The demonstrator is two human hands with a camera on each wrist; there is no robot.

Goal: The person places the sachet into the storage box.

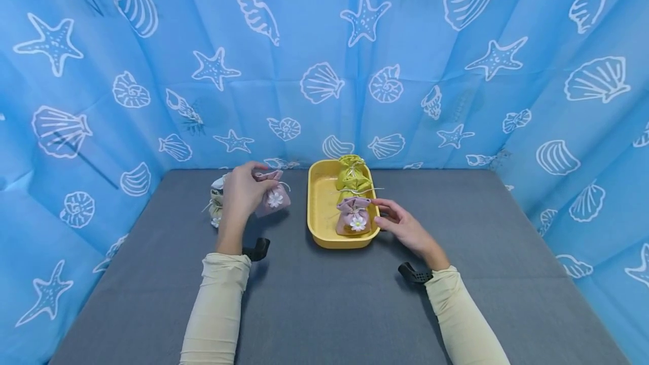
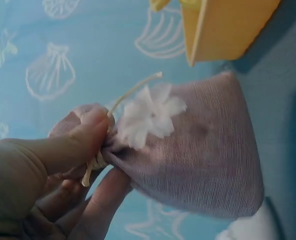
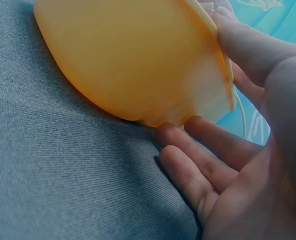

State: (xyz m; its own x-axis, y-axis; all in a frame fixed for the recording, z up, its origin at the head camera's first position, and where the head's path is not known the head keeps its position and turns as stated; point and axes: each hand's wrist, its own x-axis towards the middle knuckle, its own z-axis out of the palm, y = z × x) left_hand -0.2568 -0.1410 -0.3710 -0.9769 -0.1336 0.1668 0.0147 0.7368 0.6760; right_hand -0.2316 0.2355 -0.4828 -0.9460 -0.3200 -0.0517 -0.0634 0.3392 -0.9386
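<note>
Left hand [image 2: 53, 165] pinches unlabelled mauve pouch [image 2: 198, 155].

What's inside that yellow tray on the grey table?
The yellow tray holds two small drawstring pouches: a green pouch at the back and a pink pouch with a white flower in front. The tray floor under them is hidden, and so are their contents.

left hand [image 2: 43, 175]: thumb and fingers pinch the gathered neck of a mauve pouch [image 2: 203, 155] | pouch: white fabric flower [image 2: 150, 116] by the neck, cream cord [image 2: 133, 90] sticking up past the thumb | yellow tray [image 2: 228, 27]: just beyond the pouch, on grey cloth [image 2: 288, 100] | backdrop: blue curtain with shells [image 2: 48, 75]
</note>
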